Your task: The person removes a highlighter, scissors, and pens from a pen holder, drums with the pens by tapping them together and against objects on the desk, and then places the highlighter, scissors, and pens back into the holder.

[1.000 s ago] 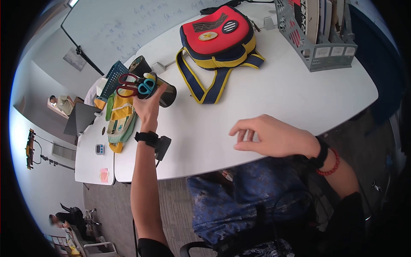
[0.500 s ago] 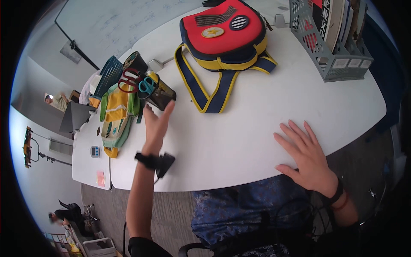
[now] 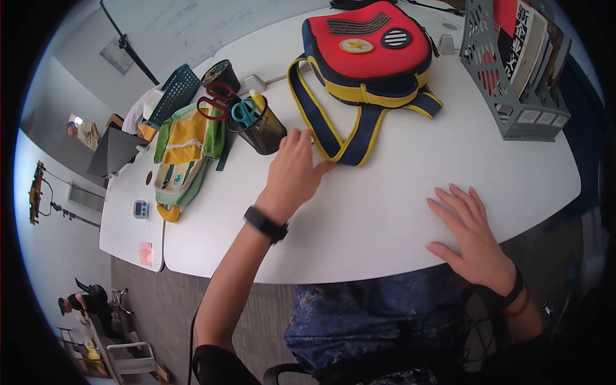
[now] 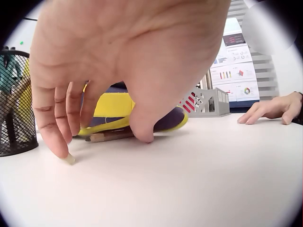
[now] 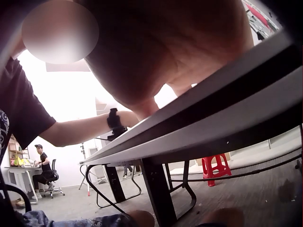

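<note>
My left hand (image 3: pixel 294 172) reaches down at the table beside the mesh pen holder (image 3: pixel 268 133), its thumb spread apart from its fingers. In the left wrist view, a brown pencil-like stick (image 4: pixel 112 136) with a dark tip lies on the table behind the thumb, partly hidden by it. The thumb overlaps a looped navy and yellow strap (image 3: pixel 369 136) of the red backpack (image 3: pixel 369 48) in the head view. Red-handled scissors (image 3: pixel 217 102) and teal-handled scissors (image 3: pixel 244 111) stand in the pen holder. Near the front edge my right hand (image 3: pixel 471 237) rests on the table, fingers spread.
A green and yellow bag (image 3: pixel 186 151) lies left of the pen holder, by a teal basket (image 3: pixel 174 96) and a dark cup (image 3: pixel 222 76). A small timer (image 3: pixel 140 209) sits further left. A grey file rack (image 3: pixel 529 122) with books stands at the back right of the white table (image 3: pixel 385 212).
My left hand let go of the pen holder, which now stands on the table, and moved right toward the strap. The right hand came down onto the table and spread its fingers.
</note>
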Available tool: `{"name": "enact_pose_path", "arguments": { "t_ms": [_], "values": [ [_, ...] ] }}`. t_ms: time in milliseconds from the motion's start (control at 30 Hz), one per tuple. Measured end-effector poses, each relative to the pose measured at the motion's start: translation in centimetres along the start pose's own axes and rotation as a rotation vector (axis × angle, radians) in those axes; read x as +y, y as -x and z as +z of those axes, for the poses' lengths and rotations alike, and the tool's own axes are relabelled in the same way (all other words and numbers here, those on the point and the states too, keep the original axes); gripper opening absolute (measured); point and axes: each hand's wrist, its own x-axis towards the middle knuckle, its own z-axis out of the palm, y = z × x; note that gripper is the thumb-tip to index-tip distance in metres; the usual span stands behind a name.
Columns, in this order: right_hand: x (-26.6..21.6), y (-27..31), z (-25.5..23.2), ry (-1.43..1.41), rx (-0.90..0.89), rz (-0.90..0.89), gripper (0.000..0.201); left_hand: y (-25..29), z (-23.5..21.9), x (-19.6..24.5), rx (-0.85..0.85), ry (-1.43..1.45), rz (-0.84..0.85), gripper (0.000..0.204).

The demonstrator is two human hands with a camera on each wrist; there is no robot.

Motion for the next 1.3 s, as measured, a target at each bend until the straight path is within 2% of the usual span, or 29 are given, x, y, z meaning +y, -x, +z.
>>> {"name": "enact_pose_path", "arguments": {
  "t_ms": [100,200,333,400,467,533,600,700,767,833,867,933,1067,1167,1300],
  "values": [
    [-0.4,-0.9,1.0,0.070,0.066,-0.024,0.059,-2.5,1.3,-0.4,-0.139,-0.077,-0.051,0.045],
    [-0.5,-0.9,1.6,0.103,0.104,-0.013,0.058,-2.9,1.7,-1.1,-0.129,0.028,-0.096,0.041],
    [-0.6,-0.9,1.7,0.099,0.121,-0.013,0.057,-1.2,-0.4,-1.8,-0.227,0.057,-0.176,0.035],
    [-0.6,-0.9,1.8,0.102,0.140,-0.006,0.056,1.0,-1.9,-2.4,-0.315,0.167,-0.214,0.031],
    [-0.6,-0.9,1.9,0.103,0.148,-0.008,0.056,3.7,-3.7,-3.2,-0.270,-0.036,-0.119,0.028],
    [-0.5,-0.8,2.0,0.100,0.157,0.006,0.056,6.1,-6.3,-4.8,-0.307,-0.093,-0.008,0.022],
    [-0.5,-0.8,2.1,0.110,0.177,-0.008,0.056,6.2,-10.6,-2.2,-0.419,0.146,-0.460,0.016],
    [-0.5,-0.9,2.2,0.120,0.188,-0.007,0.056,6.4,-12.5,-5.3,-0.098,0.396,-0.320,0.014],
    [-0.5,-0.9,2.2,0.114,0.192,-0.014,0.056,4.3,-12.7,-6.5,0.270,0.440,-0.147,0.018],
    [-0.6,-1.0,2.3,0.114,0.199,-0.015,0.055,1.5,-13.5,-6.5,0.487,0.369,-0.126,0.020],
    [-0.6,-1.0,2.3,0.109,0.205,-0.014,0.055,0.3,-13.4,-6.6,0.489,0.366,-0.126,0.020],
    [-0.5,-0.8,2.2,0.104,0.217,-0.003,0.055,-1.9,-12.7,-6.7,0.608,0.575,-0.050,0.022],
    [-0.3,-0.7,2.3,0.081,0.224,-0.004,0.055,-2.9,-9.7,-8.3,0.358,0.210,-0.151,0.029],
    [-0.2,-0.6,2.3,0.071,0.231,0.001,0.055,-2.7,-8.9,-8.1,0.433,0.151,-0.168,0.030],
    [0.0,-0.6,2.6,0.092,0.233,-0.016,0.055,-2.5,-9.4,-7.6,0.453,0.135,-0.194,0.029]
  ]
}}
